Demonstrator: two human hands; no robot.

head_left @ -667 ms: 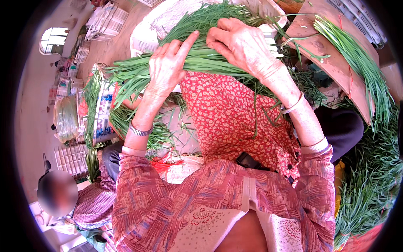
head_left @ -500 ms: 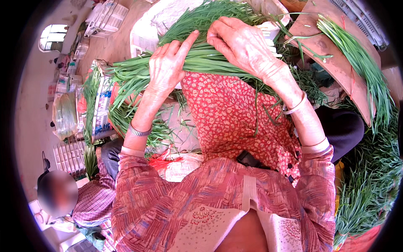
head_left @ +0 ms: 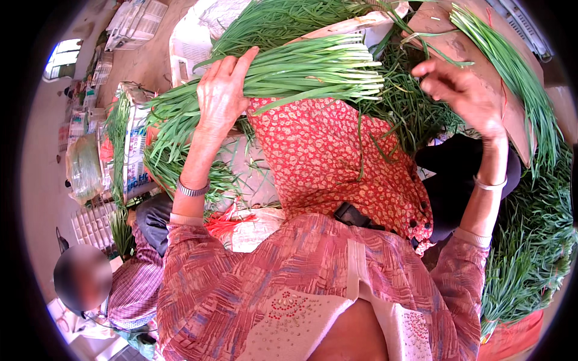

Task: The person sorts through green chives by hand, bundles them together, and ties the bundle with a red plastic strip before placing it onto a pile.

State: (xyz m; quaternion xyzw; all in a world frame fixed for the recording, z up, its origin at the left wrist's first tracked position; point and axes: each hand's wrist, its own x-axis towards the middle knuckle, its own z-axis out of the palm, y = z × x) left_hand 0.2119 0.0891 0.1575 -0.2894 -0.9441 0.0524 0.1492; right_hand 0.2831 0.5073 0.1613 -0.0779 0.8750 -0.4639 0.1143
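Note:
A thick bunch of garlic chives (head_left: 313, 69) lies across my lap at the rim of a white crate, white stem ends to the right, leaves trailing left. My left hand (head_left: 223, 90) grips its middle from above, with the index finger stretched out along the top. My right hand (head_left: 460, 96) is off the bunch, in the air to its right near a board; its fingers are slightly blurred, bent and apart, with nothing visible in them. A second bunch of garlic chives (head_left: 503, 72), tied with red string, rests on the brown board (head_left: 439, 51).
The white crate (head_left: 180, 57) holds more chives. Loose chive leaves (head_left: 415, 111) pile up beside my lap, and a large heap (head_left: 530, 259) stands at the right. Red ties (head_left: 226, 222) lie on a white sack. Another person (head_left: 138, 277) sits at the lower left.
My right hand has left the bunch and moved right, over toward the board. The bunch's white stem ends now show. My left hand keeps its hold, shifted slightly left.

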